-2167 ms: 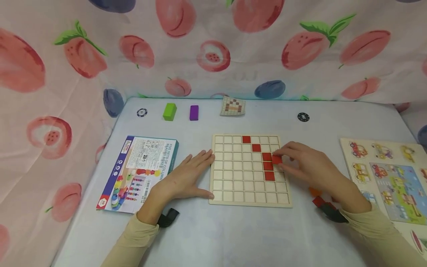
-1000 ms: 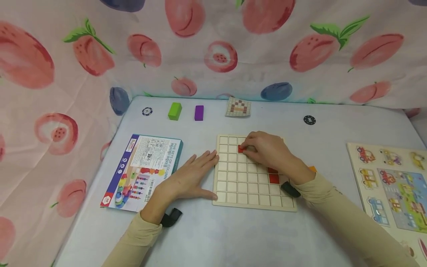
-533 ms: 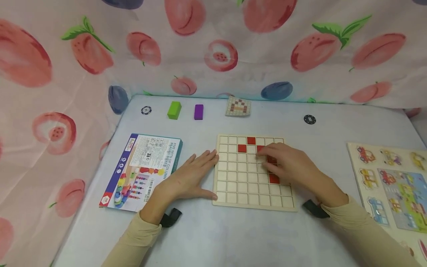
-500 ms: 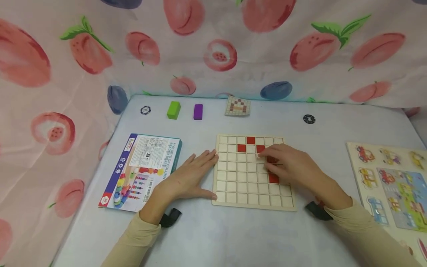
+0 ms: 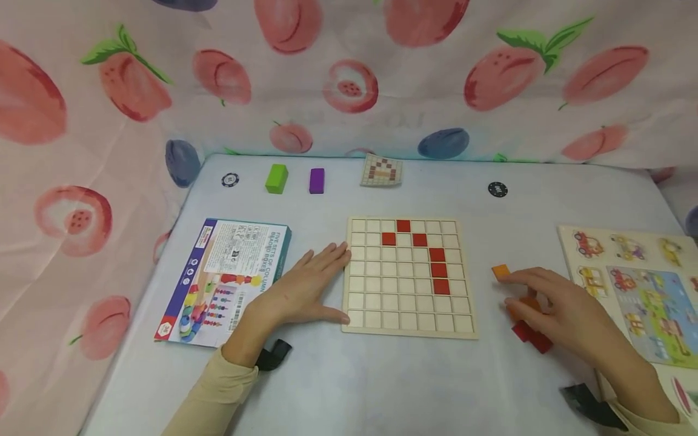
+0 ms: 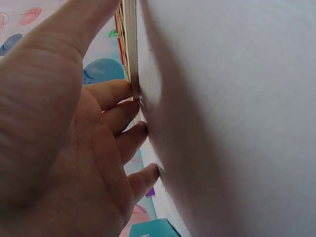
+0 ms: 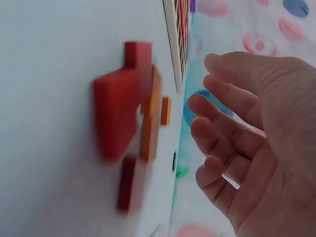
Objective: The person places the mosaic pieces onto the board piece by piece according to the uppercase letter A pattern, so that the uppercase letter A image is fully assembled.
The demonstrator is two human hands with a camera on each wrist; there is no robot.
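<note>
We see the left hand lying flat on the table, fingers straight and holding nothing, its fingertips against the left edge of the grid board. The board lies at mid-table and carries six red tiles in its far-right cells; most other cells are open.

The right hand hovers to the right of the board, fingers loosely spread and gripping nothing, over a small pile of loose tiles; one orange tile lies apart, just beyond the fingertips. Bare table separates the pile from the board's right edge. A vehicle puzzle lies just right of the hand.

A box lies just left of the left hand. Along the far edge we find a green block, a purple block and a pattern card.

The left wrist view shows the fingers touching the board's edge, which the head view only suggests. The right wrist view shows clear air between the open fingers and the blurred pile.
</note>
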